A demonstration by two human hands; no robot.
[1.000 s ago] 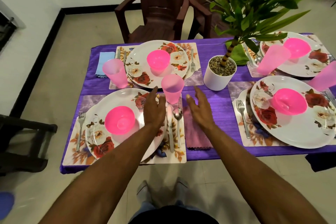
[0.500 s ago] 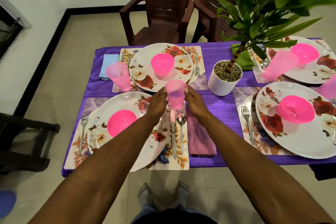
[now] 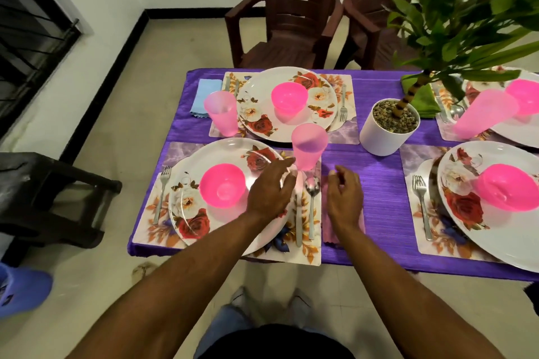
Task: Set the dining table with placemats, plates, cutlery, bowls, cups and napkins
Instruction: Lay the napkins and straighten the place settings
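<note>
On the purple-clothed desk (image 3: pixel 379 183) the translucent pink plastic cup (image 3: pixel 309 146) stands free above the knife and spoon; both hands, left (image 3: pixel 269 190) and right (image 3: pixel 344 198), hover released. Cup placement looks done; remaining settings likely need checking next.

A rectangular table (image 3: pixel 379 172) draped in a purple woven cloth is carrying four floral rectangular placemats: one at the near left corner (image 3: pixel 306 251), one at the far left (image 3: pixel 347 87), one along the near edge to the right (image 3: pixel 420 242), one at the far right (image 3: pixel 446 131). A light blue cloth napkin (image 3: pixel 204 95) is lying by the far left corner, a pink napkin (image 3: pixel 328 230) beside the near-left placemat, a green napkin (image 3: pixel 424 100) and a white cylindrical plant pot (image 3: pixel 379 137) mid-table.
</note>
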